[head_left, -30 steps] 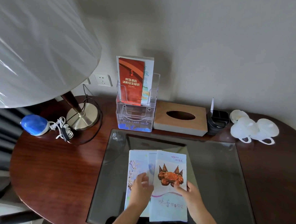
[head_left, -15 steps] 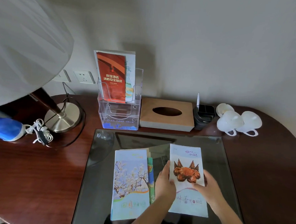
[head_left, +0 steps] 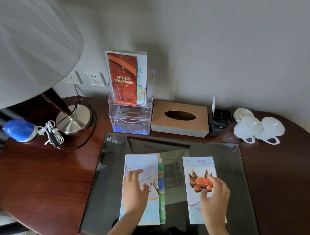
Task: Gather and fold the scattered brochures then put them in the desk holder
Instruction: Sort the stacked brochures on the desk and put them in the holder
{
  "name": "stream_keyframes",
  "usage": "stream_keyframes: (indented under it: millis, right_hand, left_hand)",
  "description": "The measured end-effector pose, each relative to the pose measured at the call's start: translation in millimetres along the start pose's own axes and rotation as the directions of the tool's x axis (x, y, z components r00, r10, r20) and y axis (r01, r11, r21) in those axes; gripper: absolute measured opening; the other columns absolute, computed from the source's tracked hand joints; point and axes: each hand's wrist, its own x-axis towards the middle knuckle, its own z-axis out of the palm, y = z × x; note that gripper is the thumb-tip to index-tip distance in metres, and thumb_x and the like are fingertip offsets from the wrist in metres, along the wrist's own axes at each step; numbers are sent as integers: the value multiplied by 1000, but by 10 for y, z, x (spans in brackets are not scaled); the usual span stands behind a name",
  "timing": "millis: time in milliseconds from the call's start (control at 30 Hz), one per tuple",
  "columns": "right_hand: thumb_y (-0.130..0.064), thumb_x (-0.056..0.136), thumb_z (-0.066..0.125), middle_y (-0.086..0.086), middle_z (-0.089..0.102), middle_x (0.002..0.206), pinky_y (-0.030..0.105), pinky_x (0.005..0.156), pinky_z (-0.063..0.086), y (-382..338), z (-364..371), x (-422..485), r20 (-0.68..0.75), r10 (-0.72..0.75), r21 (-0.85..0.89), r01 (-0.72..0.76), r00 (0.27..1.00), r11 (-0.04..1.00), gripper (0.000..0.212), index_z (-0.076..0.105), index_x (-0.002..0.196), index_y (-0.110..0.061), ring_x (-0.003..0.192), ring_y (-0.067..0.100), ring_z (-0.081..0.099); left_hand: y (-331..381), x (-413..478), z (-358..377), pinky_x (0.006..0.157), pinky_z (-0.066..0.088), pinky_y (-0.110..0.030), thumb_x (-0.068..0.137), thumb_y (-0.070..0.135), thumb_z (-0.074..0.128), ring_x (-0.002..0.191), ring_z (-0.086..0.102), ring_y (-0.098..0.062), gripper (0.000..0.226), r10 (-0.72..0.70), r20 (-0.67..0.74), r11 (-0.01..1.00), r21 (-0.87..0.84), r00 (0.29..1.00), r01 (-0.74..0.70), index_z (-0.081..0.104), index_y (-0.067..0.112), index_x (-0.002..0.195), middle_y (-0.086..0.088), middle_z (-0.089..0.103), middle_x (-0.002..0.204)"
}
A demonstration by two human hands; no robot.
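Observation:
A stack of brochures with a blossom-tree cover [head_left: 142, 162] lies on the left of the glass pad, a green brochure edge [head_left: 162, 188] showing under it. My left hand [head_left: 135, 192] rests flat on that stack with fingers spread. A crab-cover brochure [head_left: 199, 173] lies apart on the right of the pad, and my right hand [head_left: 214, 196] rests on its lower half, fingers loosely bent. The clear acrylic desk holder [head_left: 131, 120] stands at the back against the wall with a red brochure [head_left: 124, 79] upright in its rear pocket.
The glass pad [head_left: 174, 148] covers the dark wooden desk [head_left: 43, 175]. A wooden tissue box [head_left: 180, 118], a black pen holder [head_left: 220, 119] and white cups [head_left: 259, 129] line the back. A lamp base [head_left: 73, 118], cable and blue object [head_left: 18, 130] sit left.
The crab brochure slid right, off the stack, and now lies separate. My left hand moved from it onto the blossom stack. The camera view shifted.

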Motion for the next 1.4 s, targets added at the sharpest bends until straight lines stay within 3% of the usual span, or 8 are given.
stream_keyframes:
  millis: [233, 467, 600, 700, 867, 1067, 1233, 1400]
  right_hand:
    - [-30, 91, 57, 1, 50, 123, 23, 93, 43, -778, 500, -642, 495, 37, 102, -100, 868, 990, 48, 43, 134, -14, 113, 13, 51]
    - [-21, 84, 67, 0, 53, 109, 30, 83, 51, -1075, 579, -606, 367, 36, 148, -96, 929, 984, 34, 54, 115, -15, 101, 17, 56]
    - [-21, 81, 71, 0, 57, 96, 32, 73, 52, -1108, 452, -641, 245, 35, 248, -97, 969, 964, 25, 55, 101, -17, 84, 17, 58]
    - [-21, 78, 75, -1, 56, 86, 28, 64, 48, -1257, 390, -700, 248, -54, 367, -42, 967, 929, 24, 56, 93, -18, 73, 17, 57]
    - [-23, 82, 71, -6, 58, 95, 21, 70, 50, -1308, 458, -634, 299, -122, 380, -1, 947, 925, 28, 57, 105, -19, 80, 9, 57]
    - [-44, 77, 73, 1, 64, 110, 27, 78, 55, -951, 635, -331, 409, 132, 99, -188, 903, 977, 57, 51, 119, -12, 94, 15, 63]
    - [-48, 73, 74, -3, 65, 90, 29, 66, 55, -955, 786, -302, 405, 165, 30, -194, 899, 981, 44, 56, 97, -16, 79, 12, 62]
    - [-43, 73, 76, -1, 65, 85, 22, 58, 45, -967, 843, -353, 419, 202, 40, -240, 885, 970, 40, 56, 92, -14, 76, 12, 61]
  left_hand:
    - [-454, -117, -277, 108, 30, -34, 89, 30, 58, 132, 29, -26, 64, -225, 149, 968, 147, 963, 203, 30, 17, 144, -6, 29, 145]
    - [-421, -42, -416, 103, 36, -33, 85, 20, 63, 128, 36, -19, 59, -145, 2, 989, 40, 989, 145, 39, 22, 140, 0, 41, 138]
    - [-377, -78, -573, 73, 54, -21, 86, 22, 67, 96, 65, -3, 48, -71, 92, 936, -337, 993, 98, 42, 45, 120, 11, 65, 111]
    - [-527, 37, -829, 68, 60, -36, 85, 14, 69, 87, 72, -19, 47, -106, 114, 853, -500, 988, 149, 46, 35, 120, -6, 72, 100]
    - [-1037, 330, -1463, 53, 58, -26, 84, 0, 66, 68, 70, -19, 46, -228, -38, 801, -576, 973, 166, 46, 23, 118, -13, 70, 92]
    - [-1578, 536, -1724, 63, 53, -37, 85, 9, 69, 68, 66, -22, 45, -359, -38, 829, -473, 933, 299, 44, 26, 119, -17, 68, 93]
    - [-1568, 554, -1460, 64, 46, -35, 87, 19, 66, 89, 62, -30, 47, -378, -110, 897, -290, 919, 334, 46, 20, 130, -15, 64, 114]
    - [-1519, 455, -1337, 93, 43, -48, 88, 20, 62, 107, 51, -36, 52, -387, -200, 922, -107, 900, 373, 46, 15, 137, -20, 53, 122]
